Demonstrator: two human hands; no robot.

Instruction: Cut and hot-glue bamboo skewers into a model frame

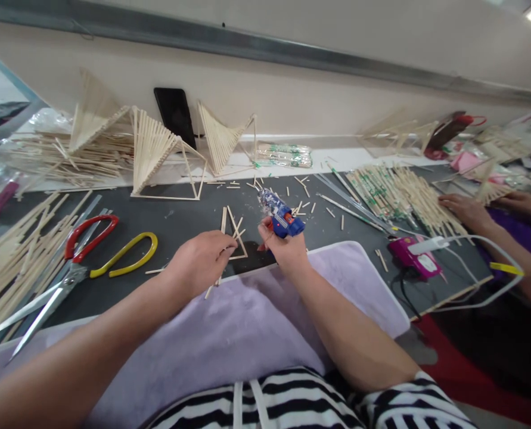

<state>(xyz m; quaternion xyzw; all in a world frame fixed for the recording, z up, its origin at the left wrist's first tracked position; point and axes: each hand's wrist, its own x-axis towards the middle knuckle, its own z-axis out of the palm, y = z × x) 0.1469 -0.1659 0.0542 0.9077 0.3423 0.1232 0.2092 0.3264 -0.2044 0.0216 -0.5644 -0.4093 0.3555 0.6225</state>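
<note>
In front of me on the dark tabletop (126, 214) lies a small frame of thin wooden sticks (242, 243), with a few stick ends poking out below it. My left hand (202, 259) is closed, thumb and fingers bent together over the left side of this frame; the exact grip is partly hidden by the hand. My right hand (287, 250) is wrapped round the handle of a blue glue gun (279, 214). The gun's nozzle, crusted with whitish residue, points away from me, beyond the frame's right side.
Red-and-yellow-handled scissors (75, 273) lie left, beside long sticks (15, 256). Twisted stick models (153, 143) and a phone (176, 116) stand against the wall. Short stick pieces lie scattered ahead. Right are bagged sticks (381, 185), a purple plug box (413, 257) and another person's hands (468, 211).
</note>
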